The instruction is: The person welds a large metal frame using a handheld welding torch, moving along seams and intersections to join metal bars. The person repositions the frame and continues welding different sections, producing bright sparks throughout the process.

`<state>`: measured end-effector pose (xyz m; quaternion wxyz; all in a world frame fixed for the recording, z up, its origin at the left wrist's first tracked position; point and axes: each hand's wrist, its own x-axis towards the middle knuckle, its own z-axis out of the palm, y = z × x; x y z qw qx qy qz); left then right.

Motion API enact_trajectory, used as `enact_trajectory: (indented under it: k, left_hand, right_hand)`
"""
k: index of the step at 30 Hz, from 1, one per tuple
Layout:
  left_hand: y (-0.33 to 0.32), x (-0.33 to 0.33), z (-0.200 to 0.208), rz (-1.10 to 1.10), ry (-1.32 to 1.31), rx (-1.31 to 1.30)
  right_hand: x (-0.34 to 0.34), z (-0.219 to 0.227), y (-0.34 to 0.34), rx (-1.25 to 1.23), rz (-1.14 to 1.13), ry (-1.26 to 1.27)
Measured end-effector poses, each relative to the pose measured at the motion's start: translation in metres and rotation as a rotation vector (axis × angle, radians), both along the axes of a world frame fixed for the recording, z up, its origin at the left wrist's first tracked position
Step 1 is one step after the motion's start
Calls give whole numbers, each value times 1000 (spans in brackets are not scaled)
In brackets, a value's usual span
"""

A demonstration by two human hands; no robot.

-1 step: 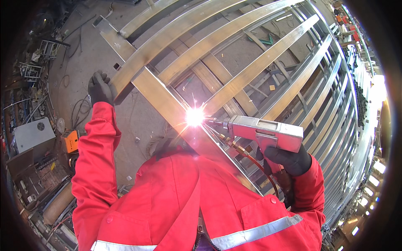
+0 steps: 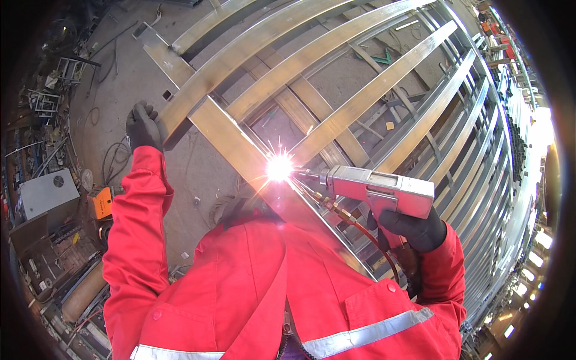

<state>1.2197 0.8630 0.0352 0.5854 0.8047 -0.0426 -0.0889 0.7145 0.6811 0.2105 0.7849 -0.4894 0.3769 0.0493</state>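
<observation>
My right hand (image 2: 414, 228), in a dark glove, is wrapped round the grip of a silver handheld welding gun (image 2: 384, 191). Its nozzle points left at a bright glare (image 2: 279, 168) that throws sparks and hides the exact contact spot. This glare sits where a crossbar meets a rectangular metal tube (image 2: 231, 144) that runs diagonally toward me. Brass fittings and a reddish hose (image 2: 363, 231) hang under the gun. My gloved left hand (image 2: 144, 125), fingers curled, rests against the end of a long metal bar (image 2: 198, 90) at the left.
A large frame of parallel metal bars (image 2: 414, 150) spreads to the right, above the grey floor (image 2: 186, 174). On the left stand a grey box (image 2: 51, 193), an orange case (image 2: 102, 203) and a cylinder (image 2: 81, 294). Loose cables (image 2: 114, 156) lie near my left arm.
Only the sparks around the bright glare differ slightly. Both hands and the welding gun stay in place.
</observation>
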Motion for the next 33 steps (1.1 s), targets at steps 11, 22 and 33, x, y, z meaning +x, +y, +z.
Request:
enact_trajectory:
  k: [11, 22, 33]
  left_hand:
    - [-1, 2, -1, 21, 6, 2]
    - [0, 2, -3, 25, 11, -3]
    - [2, 5, -5, 6, -18, 11]
  right_hand:
    - [-4, -4, 0, -2, 20, -52]
    - [-4, 0, 3, 59, -58, 22]
    - [-6, -1, 2, 14, -5, -27]
